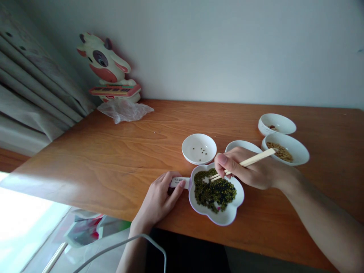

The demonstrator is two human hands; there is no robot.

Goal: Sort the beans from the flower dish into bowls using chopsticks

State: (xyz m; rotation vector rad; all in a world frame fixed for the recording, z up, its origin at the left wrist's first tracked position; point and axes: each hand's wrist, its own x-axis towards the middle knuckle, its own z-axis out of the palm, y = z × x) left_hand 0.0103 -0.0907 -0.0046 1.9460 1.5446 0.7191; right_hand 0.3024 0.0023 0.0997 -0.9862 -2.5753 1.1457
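Note:
My left hand (pixel 163 195) grips the handle of a white, flower-shaped dish (pixel 239 201) at the table's front edge. Green and black beans (pixel 218 193) lie spread over its bottom, with a small pink bit among them. Closed around a pair of wooden chopsticks (pixel 256 158), my right hand (pixel 247 168) is over the dish's right rim. The chopstick tips touch down among the beans at the upper left; whether they pinch one is too small to tell. Just behind the dish, a white bowl (pixel 189 151) contains several small beans.
A second white bowl (pixel 241 144) is partly hidden behind my right hand. Farther right stand a bowl of tan grains (pixel 303 153) and a bowl with a few reddish bits (pixel 286 127). A cow-shaped toy keyboard (pixel 109 72) and a plastic bag (pixel 125 110) sit back left. A grey cable (pixel 122 242) crosses the foreground.

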